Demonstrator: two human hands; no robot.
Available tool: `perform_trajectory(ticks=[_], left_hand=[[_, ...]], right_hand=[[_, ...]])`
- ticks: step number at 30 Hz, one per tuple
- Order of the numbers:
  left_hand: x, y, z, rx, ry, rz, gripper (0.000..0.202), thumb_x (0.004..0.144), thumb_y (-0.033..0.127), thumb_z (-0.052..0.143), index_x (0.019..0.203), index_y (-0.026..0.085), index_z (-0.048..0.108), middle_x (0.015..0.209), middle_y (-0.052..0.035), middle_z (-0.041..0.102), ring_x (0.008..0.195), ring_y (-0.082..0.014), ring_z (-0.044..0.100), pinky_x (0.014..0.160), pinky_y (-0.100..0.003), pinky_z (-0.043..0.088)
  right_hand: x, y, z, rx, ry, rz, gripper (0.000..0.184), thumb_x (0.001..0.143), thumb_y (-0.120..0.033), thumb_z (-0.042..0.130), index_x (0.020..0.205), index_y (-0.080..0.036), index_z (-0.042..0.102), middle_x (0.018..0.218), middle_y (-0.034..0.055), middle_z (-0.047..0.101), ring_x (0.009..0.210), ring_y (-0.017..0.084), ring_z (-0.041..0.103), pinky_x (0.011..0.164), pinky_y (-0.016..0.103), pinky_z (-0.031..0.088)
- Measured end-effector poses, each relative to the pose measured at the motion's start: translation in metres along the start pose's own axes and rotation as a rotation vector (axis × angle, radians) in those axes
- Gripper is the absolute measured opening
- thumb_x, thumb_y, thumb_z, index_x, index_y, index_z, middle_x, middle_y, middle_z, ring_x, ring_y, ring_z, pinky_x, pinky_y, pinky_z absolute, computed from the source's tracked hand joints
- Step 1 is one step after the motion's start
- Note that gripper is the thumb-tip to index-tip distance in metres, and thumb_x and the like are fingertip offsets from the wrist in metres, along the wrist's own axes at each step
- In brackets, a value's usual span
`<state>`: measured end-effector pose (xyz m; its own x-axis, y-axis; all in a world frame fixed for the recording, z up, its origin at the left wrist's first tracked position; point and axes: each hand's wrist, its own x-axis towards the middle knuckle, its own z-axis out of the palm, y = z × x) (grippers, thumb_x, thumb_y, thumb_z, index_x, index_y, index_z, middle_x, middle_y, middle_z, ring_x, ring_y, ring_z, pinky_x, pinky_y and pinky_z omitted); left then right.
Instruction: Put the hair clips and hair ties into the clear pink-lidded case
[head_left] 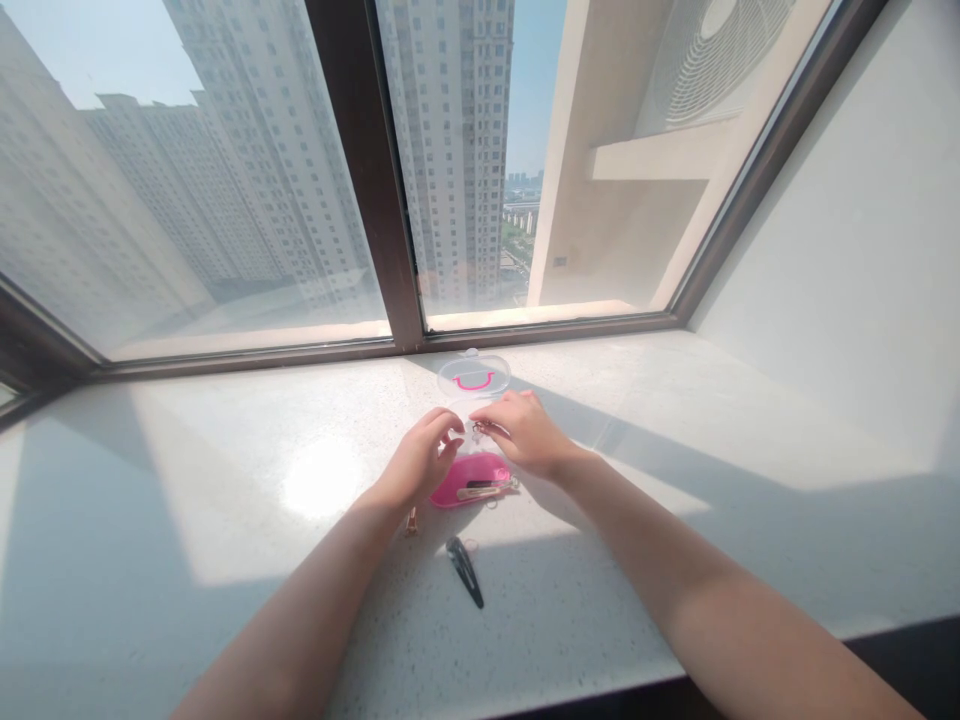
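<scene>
My left hand and my right hand meet over a small pink case on the white window sill. Both hands have their fingertips pinched together on a tiny shiny item held between them, too small to name. The case's clear lid, with a pink handle mark, lies open behind the hands. A light-coloured hair clip rests in the pink tray. A black hair clip lies on the sill nearer to me. A small gold-coloured clip peeks out beside my left wrist.
The white stone sill runs wide to both sides, with its front edge near the bottom right. A dark-framed window stands behind, and a white wall rises at the right. Bright sun patches fall on the sill's left part.
</scene>
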<state>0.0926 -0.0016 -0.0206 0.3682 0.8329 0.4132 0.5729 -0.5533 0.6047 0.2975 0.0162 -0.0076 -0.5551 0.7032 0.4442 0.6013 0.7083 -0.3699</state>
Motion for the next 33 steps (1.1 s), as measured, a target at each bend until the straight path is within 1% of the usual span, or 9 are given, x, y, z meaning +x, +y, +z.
perform_trajectory(ticks=[4, 9, 14, 17, 22, 28, 30, 33], left_hand=[[0.000, 0.000, 0.000, -0.002, 0.008, -0.008, 0.012, 0.082, 0.015, 0.052, 0.088, 0.022, 0.059, 0.091, -0.0047, 0.060, 0.078, -0.0190, 0.056, 0.074, -0.034, 0.047], [0.000, 0.000, 0.001, -0.018, 0.011, -0.007, 0.013, 0.081, 0.013, 0.053, 0.087, 0.022, 0.060, 0.090, -0.0044, 0.059, 0.077, -0.0191, 0.056, 0.073, -0.034, 0.046], [-0.001, 0.000, 0.000, 0.012, 0.007, 0.002, 0.012, 0.083, 0.014, 0.052, 0.088, 0.023, 0.058, 0.090, -0.0043, 0.059, 0.077, -0.0188, 0.056, 0.072, -0.033, 0.046], [-0.001, 0.001, 0.000, 0.022, 0.008, 0.001, 0.011, 0.083, 0.015, 0.053, 0.088, 0.023, 0.058, 0.090, -0.0043, 0.060, 0.077, -0.0193, 0.057, 0.073, -0.033, 0.046], [-0.002, 0.002, 0.000, 0.018, 0.008, -0.002, 0.011, 0.083, 0.015, 0.053, 0.089, 0.022, 0.059, 0.091, -0.0052, 0.061, 0.078, -0.0196, 0.058, 0.072, -0.033, 0.046], [-0.001, 0.002, 0.000, 0.031, 0.012, 0.025, 0.011, 0.083, 0.014, 0.053, 0.088, 0.022, 0.058, 0.090, -0.0046, 0.060, 0.079, -0.0191, 0.058, 0.073, -0.033, 0.047], [-0.001, 0.001, 0.000, 0.033, 0.015, 0.037, 0.012, 0.083, 0.013, 0.053, 0.088, 0.023, 0.057, 0.090, -0.0040, 0.060, 0.079, -0.0188, 0.058, 0.073, -0.033, 0.048], [-0.002, 0.000, 0.001, 0.032, 0.018, 0.051, 0.012, 0.083, 0.012, 0.054, 0.089, 0.023, 0.057, 0.090, -0.0035, 0.060, 0.078, -0.0181, 0.057, 0.073, -0.033, 0.048]], right_hand=[[0.000, -0.003, 0.005, 0.039, -0.022, 0.021, 0.020, 0.093, -0.020, 0.052, 0.109, -0.022, 0.066, 0.093, 0.0054, 0.072, 0.091, 0.022, 0.059, 0.089, 0.039, 0.029], [-0.001, -0.005, 0.003, 0.085, -0.058, 0.021, 0.019, 0.094, -0.021, 0.050, 0.099, -0.021, 0.068, 0.089, 0.0036, 0.072, 0.088, 0.020, 0.060, 0.088, 0.037, 0.029], [-0.003, -0.004, 0.001, 0.114, -0.028, 0.056, 0.020, 0.092, -0.019, 0.051, 0.098, -0.022, 0.070, 0.094, 0.0029, 0.074, 0.090, 0.020, 0.062, 0.091, 0.039, 0.026], [-0.004, -0.003, -0.002, 0.112, -0.011, 0.081, 0.020, 0.091, -0.020, 0.052, 0.098, -0.022, 0.071, 0.093, 0.0027, 0.074, 0.091, 0.020, 0.063, 0.091, 0.040, 0.023], [-0.005, -0.003, -0.006, 0.125, 0.011, 0.114, 0.022, 0.090, -0.019, 0.052, 0.104, -0.021, 0.069, 0.095, 0.0033, 0.074, 0.089, 0.020, 0.063, 0.090, 0.039, 0.023], [-0.005, -0.003, -0.003, 0.145, 0.005, 0.093, 0.019, 0.090, -0.016, 0.052, 0.093, -0.021, 0.070, 0.090, 0.0008, 0.074, 0.087, 0.018, 0.064, 0.090, 0.039, 0.023], [-0.006, -0.002, -0.001, 0.161, -0.007, 0.093, 0.020, 0.090, -0.016, 0.051, 0.097, -0.021, 0.069, 0.094, 0.0013, 0.075, 0.090, 0.019, 0.065, 0.091, 0.039, 0.023], [-0.006, -0.002, -0.001, 0.168, -0.024, 0.098, 0.023, 0.090, -0.018, 0.053, 0.108, -0.022, 0.067, 0.101, 0.0032, 0.074, 0.095, 0.020, 0.065, 0.093, 0.041, 0.022]])
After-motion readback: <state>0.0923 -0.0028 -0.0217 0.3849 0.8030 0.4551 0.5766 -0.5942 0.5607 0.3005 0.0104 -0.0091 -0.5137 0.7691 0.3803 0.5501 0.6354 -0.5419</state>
